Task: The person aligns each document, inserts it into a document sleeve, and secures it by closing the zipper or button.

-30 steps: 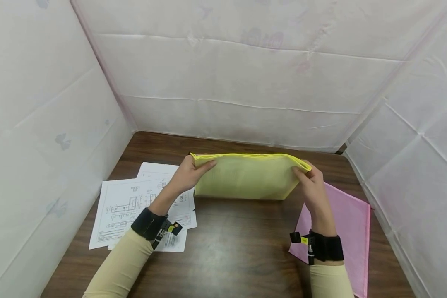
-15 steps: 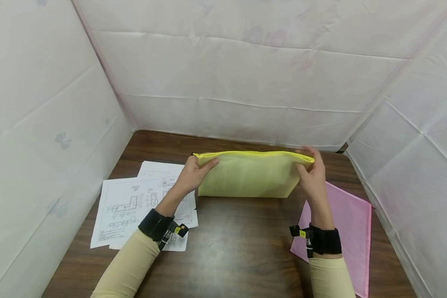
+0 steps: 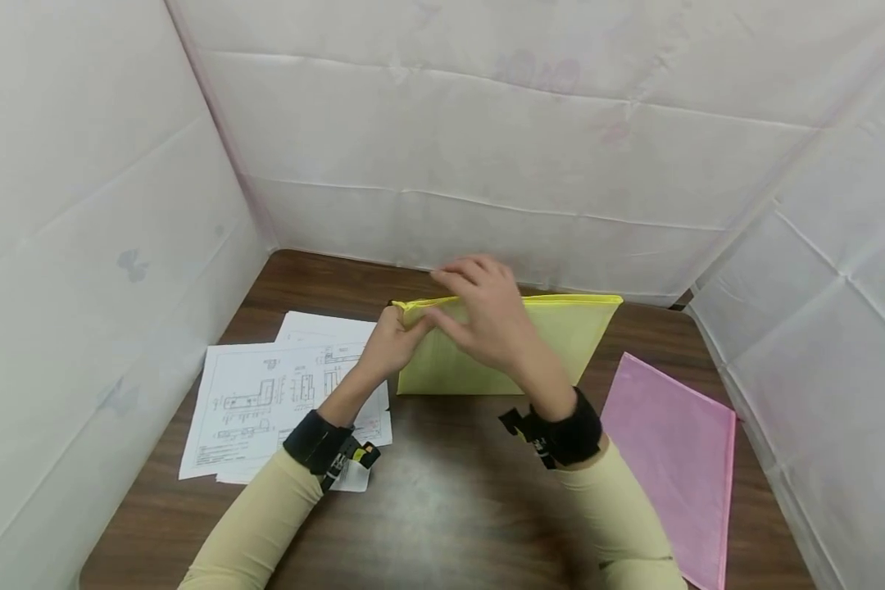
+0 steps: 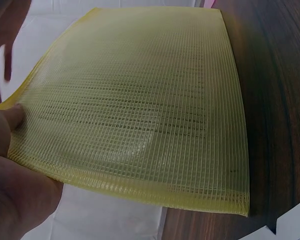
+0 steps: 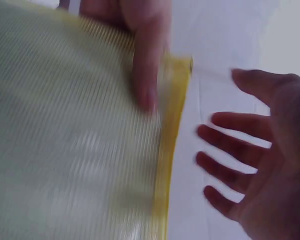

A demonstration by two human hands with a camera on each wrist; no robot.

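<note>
Here the yellow mesh pouch (image 3: 553,336) stands on its long edge near the far edge of the table (image 3: 442,492). The left hand (image 3: 391,344) pinches its top left corner, thumb on the near face. The right hand (image 3: 487,315) hovers just beside that corner with fingers spread, holding nothing. I think the left pinch should stay firm so the zipper edge (image 5: 172,145) is tight, and the right fingers should search for the slider, which I cannot see.

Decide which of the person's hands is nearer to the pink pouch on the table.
Right. The right hand hovers over the yellow pouch, left of the pink pouch; the left hand grips the yellow pouch's far corner.
</note>
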